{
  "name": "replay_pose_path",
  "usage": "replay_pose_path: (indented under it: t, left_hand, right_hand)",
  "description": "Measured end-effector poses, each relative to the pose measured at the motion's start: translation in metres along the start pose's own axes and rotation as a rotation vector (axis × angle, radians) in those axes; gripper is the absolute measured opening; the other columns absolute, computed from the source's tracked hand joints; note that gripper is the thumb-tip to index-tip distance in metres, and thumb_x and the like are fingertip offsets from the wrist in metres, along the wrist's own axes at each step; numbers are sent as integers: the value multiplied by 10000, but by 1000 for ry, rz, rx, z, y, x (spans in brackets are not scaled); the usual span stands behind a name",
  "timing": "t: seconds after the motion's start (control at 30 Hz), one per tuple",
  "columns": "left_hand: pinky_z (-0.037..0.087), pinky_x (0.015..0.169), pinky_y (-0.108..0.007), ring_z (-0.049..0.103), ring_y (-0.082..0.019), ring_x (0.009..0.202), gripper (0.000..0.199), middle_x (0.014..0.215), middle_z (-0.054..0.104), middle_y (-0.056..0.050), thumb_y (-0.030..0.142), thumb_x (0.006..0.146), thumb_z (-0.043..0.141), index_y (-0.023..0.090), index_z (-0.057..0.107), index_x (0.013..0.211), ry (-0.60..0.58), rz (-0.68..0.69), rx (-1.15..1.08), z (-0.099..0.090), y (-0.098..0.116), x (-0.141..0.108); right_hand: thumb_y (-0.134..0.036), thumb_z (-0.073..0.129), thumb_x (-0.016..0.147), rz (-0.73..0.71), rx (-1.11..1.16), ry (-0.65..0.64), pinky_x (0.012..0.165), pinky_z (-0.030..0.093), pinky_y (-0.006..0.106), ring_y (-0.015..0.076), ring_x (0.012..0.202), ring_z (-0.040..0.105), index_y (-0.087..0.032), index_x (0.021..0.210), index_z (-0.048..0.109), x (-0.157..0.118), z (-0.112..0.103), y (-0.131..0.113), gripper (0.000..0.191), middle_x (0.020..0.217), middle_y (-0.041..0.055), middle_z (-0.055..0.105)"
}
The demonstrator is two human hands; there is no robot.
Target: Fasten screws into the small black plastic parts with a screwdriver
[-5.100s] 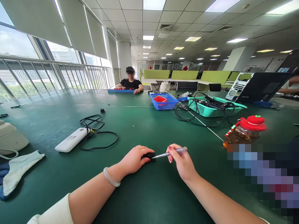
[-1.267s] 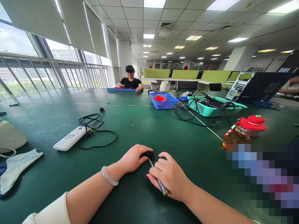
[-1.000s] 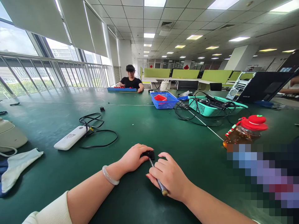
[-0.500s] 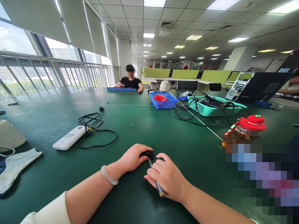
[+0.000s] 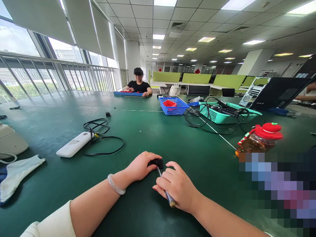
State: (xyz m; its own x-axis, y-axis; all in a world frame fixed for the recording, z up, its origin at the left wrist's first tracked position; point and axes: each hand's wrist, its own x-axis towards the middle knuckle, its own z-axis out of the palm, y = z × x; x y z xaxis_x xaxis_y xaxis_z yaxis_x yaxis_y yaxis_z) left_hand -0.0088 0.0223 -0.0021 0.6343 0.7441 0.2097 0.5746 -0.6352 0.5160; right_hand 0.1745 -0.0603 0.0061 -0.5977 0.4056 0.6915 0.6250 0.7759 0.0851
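Note:
My left hand (image 5: 142, 167) is closed around a small black block-like part (image 5: 159, 163), holding it on the dark green tabletop (image 5: 138, 210). What kind of part it is I cannot make out. A screwdriver (image 5: 170, 199) is gripped in my right hand (image 5: 176, 188), its handle end pointing toward me. The thin metal shaft runs forward from my fingers, and its tip meets the near side of the black part. My right index finger is raised and bent, off the shaft. The fingers of my left hand cover much of the part.
To the left lie a white power bank (image 5: 74, 144) with a black cable (image 5: 108, 153) and a pale cloth (image 5: 21, 176). Blue basket (image 5: 174, 110), green basket (image 5: 217, 117) and red-lidded jar (image 5: 261, 138) stand ahead and right. Across the table sits a person (image 5: 139, 86) behind a blue tray (image 5: 129, 94).
The view has shifted very slightly. Both hands, the black part and the screwdriver keep almost the same places.

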Motion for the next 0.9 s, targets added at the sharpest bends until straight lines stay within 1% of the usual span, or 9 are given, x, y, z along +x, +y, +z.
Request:
replay_pose_path:
  t: [0.3, 0.5, 0.67, 0.9]
  left_hand:
    - [481, 984, -384, 606, -229, 1097, 421, 1198, 697, -18, 175, 835, 643, 270, 611, 1244, -8, -54, -2, -1, 3, 1]
    - [463, 997, -375, 605, -222, 1090, 369, 1187, 701, -9, 170, 829, 654, 255, 638, 1188, -12, -58, -19, -1, 2, 2]
    - [459, 997, -373, 604, -222, 1090, 352, 1183, 702, -7, 184, 839, 637, 262, 638, 1182, -19, -69, -22, -2, 2, 2]
    - [484, 951, -382, 610, -231, 1053, 453, 1149, 689, -39, 223, 838, 631, 283, 574, 1283, -9, -106, -9, -1, 3, 1]
  right_hand:
    - [-280, 414, 1009, -11, 2, 4, 907, 379, 334, 124, 604, 437, -187, 695, 560, -1, 1, 0, 359, 586, -31, 504]
    - [-301, 415, 1014, -17, 7, 16, 892, 381, 328, 123, 601, 426, -187, 684, 557, 0, 1, 2, 377, 588, -31, 497]
    - [-304, 437, 1005, -38, 14, 9, 892, 383, 331, 123, 586, 405, -195, 664, 544, -2, 1, 9, 374, 573, -38, 480]
    - [-306, 446, 1002, -62, 7, 13, 881, 384, 324, 125, 602, 413, -192, 676, 558, -1, 3, 13, 363, 593, -33, 479]
